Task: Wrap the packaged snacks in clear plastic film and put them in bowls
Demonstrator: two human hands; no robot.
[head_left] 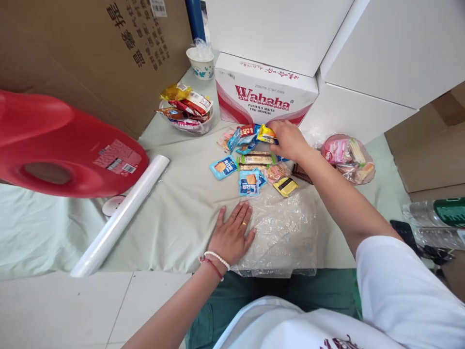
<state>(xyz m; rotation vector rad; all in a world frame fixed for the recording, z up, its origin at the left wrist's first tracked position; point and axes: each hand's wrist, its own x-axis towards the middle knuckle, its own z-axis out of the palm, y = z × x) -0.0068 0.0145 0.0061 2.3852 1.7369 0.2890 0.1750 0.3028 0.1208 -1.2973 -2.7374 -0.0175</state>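
My left hand (232,233) lies flat, fingers stretched out, on the edge of a clear plastic sheet (286,232) spread on the pale green cloth (174,213). My right hand (288,139) reaches forward and pinches a small yellow snack packet (266,134) at the far side of a pile of small wrapped snacks (254,167). The pile holds blue, red, green and yellow packets and lies just beyond the plastic sheet.
A clear bowl of snacks (187,116) stands at the back left, a plastic-wrapped snack bundle (348,157) at the right. A Wahaha carton (265,97), white boxes, a paper cup (201,63), a red jug (65,145) and a film roll (121,213) surround the cloth.
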